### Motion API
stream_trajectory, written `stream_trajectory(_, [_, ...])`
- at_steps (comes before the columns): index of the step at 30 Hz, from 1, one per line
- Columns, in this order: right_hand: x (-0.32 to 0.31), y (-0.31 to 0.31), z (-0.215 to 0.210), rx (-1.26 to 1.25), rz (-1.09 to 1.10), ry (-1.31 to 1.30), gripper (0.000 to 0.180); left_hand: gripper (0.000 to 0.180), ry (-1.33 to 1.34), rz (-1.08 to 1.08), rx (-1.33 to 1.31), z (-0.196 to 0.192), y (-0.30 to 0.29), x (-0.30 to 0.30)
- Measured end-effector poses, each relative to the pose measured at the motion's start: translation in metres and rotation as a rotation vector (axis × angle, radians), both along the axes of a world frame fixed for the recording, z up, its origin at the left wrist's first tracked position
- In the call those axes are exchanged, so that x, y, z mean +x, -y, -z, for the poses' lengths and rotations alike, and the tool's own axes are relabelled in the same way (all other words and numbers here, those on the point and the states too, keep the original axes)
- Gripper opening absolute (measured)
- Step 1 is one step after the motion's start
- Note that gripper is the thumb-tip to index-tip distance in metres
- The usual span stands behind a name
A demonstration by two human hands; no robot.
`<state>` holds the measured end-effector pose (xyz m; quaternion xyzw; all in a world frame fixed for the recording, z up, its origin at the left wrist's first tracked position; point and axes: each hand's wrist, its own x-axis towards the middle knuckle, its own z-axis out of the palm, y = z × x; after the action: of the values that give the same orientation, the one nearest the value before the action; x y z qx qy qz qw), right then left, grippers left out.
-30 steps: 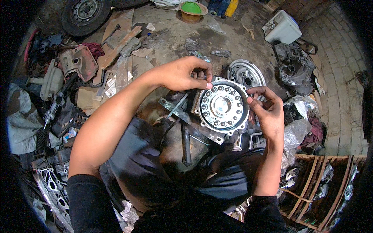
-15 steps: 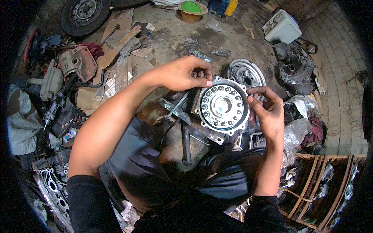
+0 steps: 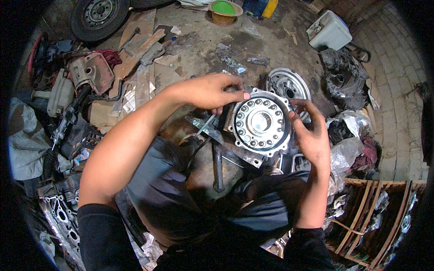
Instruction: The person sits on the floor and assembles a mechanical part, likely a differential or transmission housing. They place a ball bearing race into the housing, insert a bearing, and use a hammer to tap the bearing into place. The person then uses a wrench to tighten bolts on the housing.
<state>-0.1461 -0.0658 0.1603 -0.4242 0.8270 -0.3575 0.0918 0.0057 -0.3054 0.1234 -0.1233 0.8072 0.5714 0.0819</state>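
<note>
A round metal housing (image 3: pixel 285 135) stands between my knees, its lugged rim facing up. Inside it is a silver disc (image 3: pixel 248 127) carrying a ring of shiny round steel pieces around a central bore. My left hand (image 3: pixel 212 92) is at the upper left edge, thumb on the rim and other fingers bent down, partly hidden along the side. At the right edge, my right hand (image 3: pixel 312 131) has thumb and forefinger bent against the rim; its other fingers are mostly hidden. Below the housing sits a flat metal plate (image 3: pixel 246 156), and a dark metal bar (image 3: pixel 218 169) extends from it.
A steel wheel rim (image 3: pixel 300 83) lies just beyond the housing. Car parts and cardboard (image 3: pixel 101 113) crowd the left, with a tyre (image 3: pixel 97 20) at the far left. A white box (image 3: pixel 329 31) and a dark engine part (image 3: pixel 343 74) stand right, near a wooden slatted frame (image 3: pixel 361 217).
My left hand has shifted slightly, with fingertips now showing lower beside the housing. My right forefinger has straightened a little along the rim. The housing has barely moved.
</note>
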Motion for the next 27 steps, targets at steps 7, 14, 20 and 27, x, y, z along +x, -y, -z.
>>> stream_trajectory(7, [0.009,-0.005,-0.004,0.130,0.003,-0.070,0.035,0.058,0.038,-0.072,0.122,0.005,-0.020,0.010])
stream_trajectory(14, [-0.002,-0.009,-0.003,0.187,-0.025,0.107,0.041,0.057,0.075,-0.418,0.381,-0.001,-0.051,0.011])
stream_trajectory(20, [-0.016,-0.010,0.006,0.109,-0.084,0.115,0.040,0.059,0.017,-0.476,0.338,-0.006,-0.060,0.011])
stream_trajectory(27, [-0.034,-0.009,0.035,-0.023,-0.040,0.098,0.034,0.062,-0.017,-0.542,0.294,-0.013,-0.069,0.009])
